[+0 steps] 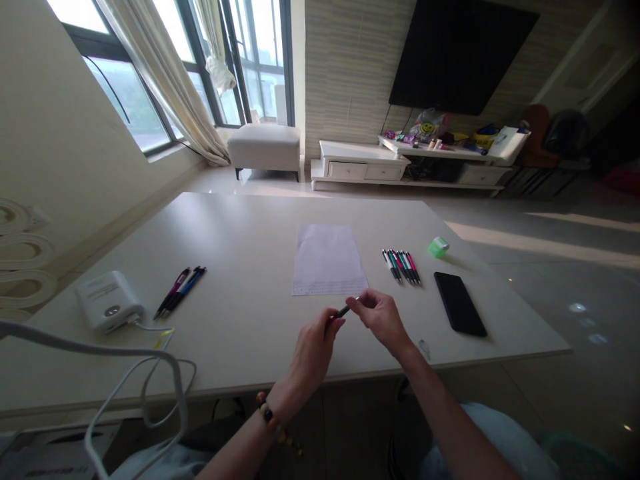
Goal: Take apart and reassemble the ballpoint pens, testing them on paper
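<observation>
Between my hands, just in front of the paper's near edge, is a dark pen [343,311]. My left hand [317,341] is closed around one end of it. At the other end, the fingers of my right hand [379,316] pinch the tip, and a small light bit shows there. A sheet of white paper [327,257] with lines of writing along its near edge lies beyond my hands. To the right, a row of several pens [401,267] with coloured barrels rests on the table. Several more pens [179,292] lie in a group at the left.
A black phone [459,303] and a small green box [439,247] sit at the right of the white table [240,247]. At the left are a white power bank [107,301] and a looping white cable [150,363]. A small clear piece [425,349] lies near the front edge.
</observation>
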Demonstrator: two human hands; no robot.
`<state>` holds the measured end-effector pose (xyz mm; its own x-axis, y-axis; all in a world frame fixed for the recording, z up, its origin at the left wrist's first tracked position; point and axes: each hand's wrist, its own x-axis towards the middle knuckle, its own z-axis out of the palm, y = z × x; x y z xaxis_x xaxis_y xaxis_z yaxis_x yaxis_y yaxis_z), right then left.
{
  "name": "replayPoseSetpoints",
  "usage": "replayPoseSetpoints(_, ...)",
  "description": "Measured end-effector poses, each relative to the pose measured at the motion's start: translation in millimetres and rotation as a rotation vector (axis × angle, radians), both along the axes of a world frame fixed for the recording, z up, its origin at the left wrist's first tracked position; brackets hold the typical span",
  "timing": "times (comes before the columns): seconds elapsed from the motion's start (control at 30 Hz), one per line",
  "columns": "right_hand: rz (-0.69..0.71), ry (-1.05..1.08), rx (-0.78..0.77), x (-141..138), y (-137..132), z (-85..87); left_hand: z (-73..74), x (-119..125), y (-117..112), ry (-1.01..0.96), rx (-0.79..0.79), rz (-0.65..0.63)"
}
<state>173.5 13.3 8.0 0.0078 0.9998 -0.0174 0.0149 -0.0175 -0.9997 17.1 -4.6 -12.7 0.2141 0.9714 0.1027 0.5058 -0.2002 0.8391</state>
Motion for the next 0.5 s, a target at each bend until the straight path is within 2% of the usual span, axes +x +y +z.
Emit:
replayPoseSetpoints(0.1,0.038,0.036,-0.026,0.3,-0.3,1.6,-0.3,0.0,0.7,0.005,-0.004,0.006)
replayPoseSetpoints(0.23,-0.019,-0.001,-0.007,0.0,0.3,0.5,0.8,0.3,1.5,0.005,-0.008,0.014)
replayPoseSetpoints(0.33,0.023,0.065,-0.020,0.1,1.0,-1.9,1.2,0.2,1.7,-0.008,-0.011,0.008)
replayPoseSetpoints(0.5,-0.009,0.092,-0.020,0.3,1.4,-4.6,0.8,0.3,1.4,-0.014,-0.020,0.007)
